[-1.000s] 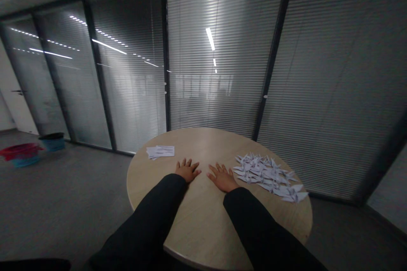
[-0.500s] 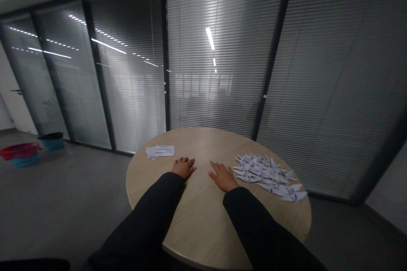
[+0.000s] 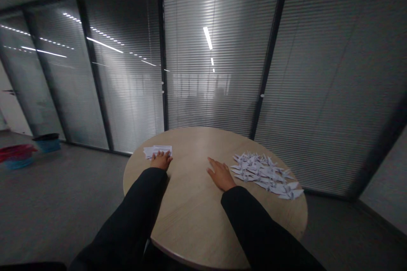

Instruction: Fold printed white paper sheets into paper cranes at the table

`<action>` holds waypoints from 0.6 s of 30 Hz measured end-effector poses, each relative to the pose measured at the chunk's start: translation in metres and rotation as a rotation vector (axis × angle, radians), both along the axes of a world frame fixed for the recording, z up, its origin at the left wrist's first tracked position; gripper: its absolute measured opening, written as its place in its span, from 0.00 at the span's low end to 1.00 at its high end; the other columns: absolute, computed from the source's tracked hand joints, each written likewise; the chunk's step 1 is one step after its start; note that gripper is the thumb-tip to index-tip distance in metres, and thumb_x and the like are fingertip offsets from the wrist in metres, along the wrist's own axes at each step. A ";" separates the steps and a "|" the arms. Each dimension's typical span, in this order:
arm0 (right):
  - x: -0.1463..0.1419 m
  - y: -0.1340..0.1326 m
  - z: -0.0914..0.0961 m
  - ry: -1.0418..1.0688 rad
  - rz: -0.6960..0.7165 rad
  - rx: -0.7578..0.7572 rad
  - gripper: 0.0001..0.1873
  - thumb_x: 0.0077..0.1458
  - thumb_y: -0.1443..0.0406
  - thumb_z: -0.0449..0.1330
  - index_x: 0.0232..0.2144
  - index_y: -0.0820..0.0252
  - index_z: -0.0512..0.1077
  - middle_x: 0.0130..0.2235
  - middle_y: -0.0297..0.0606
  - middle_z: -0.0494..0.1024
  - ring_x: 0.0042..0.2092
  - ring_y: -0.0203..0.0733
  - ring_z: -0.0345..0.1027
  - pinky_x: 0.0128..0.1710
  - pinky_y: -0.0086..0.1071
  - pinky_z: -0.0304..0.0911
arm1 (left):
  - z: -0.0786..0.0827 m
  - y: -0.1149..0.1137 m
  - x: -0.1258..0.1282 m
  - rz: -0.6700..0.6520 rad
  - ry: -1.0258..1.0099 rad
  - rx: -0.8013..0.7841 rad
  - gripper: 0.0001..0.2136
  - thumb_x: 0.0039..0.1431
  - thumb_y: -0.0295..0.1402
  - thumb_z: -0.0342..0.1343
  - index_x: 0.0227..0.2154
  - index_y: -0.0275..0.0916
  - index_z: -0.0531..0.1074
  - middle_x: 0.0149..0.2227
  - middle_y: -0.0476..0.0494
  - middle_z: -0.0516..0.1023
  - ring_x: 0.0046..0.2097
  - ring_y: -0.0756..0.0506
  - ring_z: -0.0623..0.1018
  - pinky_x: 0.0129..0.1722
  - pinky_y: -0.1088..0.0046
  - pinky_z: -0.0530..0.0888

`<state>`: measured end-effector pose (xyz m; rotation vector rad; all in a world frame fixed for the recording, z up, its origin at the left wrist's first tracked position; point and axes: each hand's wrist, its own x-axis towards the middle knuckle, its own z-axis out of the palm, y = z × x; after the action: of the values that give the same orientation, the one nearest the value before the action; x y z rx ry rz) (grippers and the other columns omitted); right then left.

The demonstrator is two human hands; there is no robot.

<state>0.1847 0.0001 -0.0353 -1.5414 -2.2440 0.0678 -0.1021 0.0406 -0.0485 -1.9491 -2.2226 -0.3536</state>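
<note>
Paper sheets, left on the tabletop, look light, thin, easily creased, best pinched by 1 edge; the left hand overlaps their near side, gripping or not I can't tell; the right hand is open, empty.

You face a glass wall, split by dark posts, with blinds across its panes. Bright strips of light show in the glass. Close to it stands a pale wood table with a curved edge. The floor is dull grey. Far to your left you have a white door with a dark handle, and near it two blue bins; to your right, a plain side wall sits in dim light
</note>
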 end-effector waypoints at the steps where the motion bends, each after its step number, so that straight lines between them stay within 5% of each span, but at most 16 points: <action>1: 0.000 0.000 0.000 0.008 0.005 0.008 0.27 0.59 0.61 0.45 0.60 0.58 0.51 0.57 0.45 0.64 0.59 0.43 0.54 0.59 0.43 0.40 | -0.001 0.001 -0.001 -0.007 -0.007 0.009 0.23 0.62 0.43 0.38 0.59 0.43 0.56 0.59 0.38 0.62 0.61 0.39 0.57 0.57 0.54 0.51; 9: -0.001 0.001 -0.002 0.039 0.015 0.045 0.27 0.59 0.61 0.47 0.59 0.61 0.54 0.54 0.48 0.68 0.57 0.45 0.58 0.58 0.44 0.44 | 0.006 0.001 -0.004 -0.038 0.016 0.050 0.18 0.60 0.42 0.45 0.49 0.43 0.69 0.48 0.36 0.73 0.51 0.38 0.70 0.53 0.57 0.58; 18: -0.001 -0.002 0.001 0.056 0.027 0.066 0.25 0.59 0.62 0.47 0.58 0.60 0.55 0.50 0.46 0.72 0.53 0.44 0.63 0.57 0.43 0.46 | 0.012 -0.001 -0.003 -0.025 0.005 0.057 0.16 0.58 0.39 0.47 0.45 0.42 0.73 0.44 0.35 0.73 0.48 0.37 0.71 0.44 0.64 0.65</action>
<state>0.1833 -0.0022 -0.0344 -1.4572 -2.2017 0.0430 -0.1048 0.0395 -0.0360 -1.9484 -2.1623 -0.4109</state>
